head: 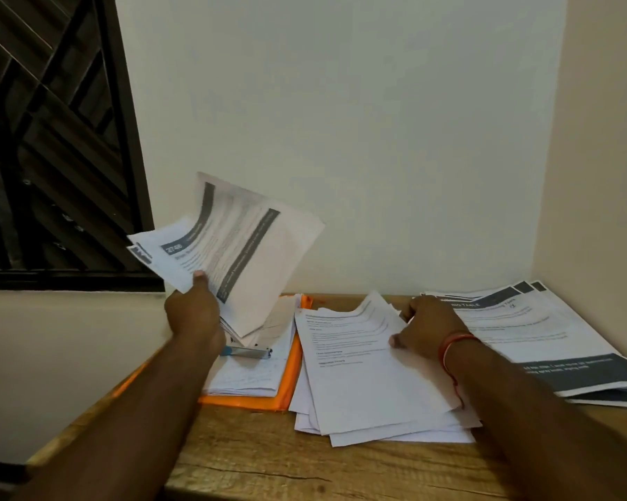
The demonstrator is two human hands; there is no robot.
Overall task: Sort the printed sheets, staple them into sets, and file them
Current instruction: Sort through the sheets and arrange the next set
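Observation:
My left hand [196, 312] grips a fanned bundle of printed sheets [239, 247] with grey header bars, lifted above the table's left side. Below it an orange file folder [290, 377] lies open with white pages inside, and a blue-and-silver stapler [247, 351] rests on those pages. In the middle lies a loose pile of text sheets [359, 385]. My right hand [427, 329], with a red thread at the wrist, rests on that pile's right edge, fingers curled at the paper. Whether it pinches a sheet is unclear.
A stack of sheets with dark grey bands [543, 338] lies at the far right against the corner wall. The wooden table [305, 464] shows bare wood near its front edge. A dark barred window [51, 139] fills the upper left.

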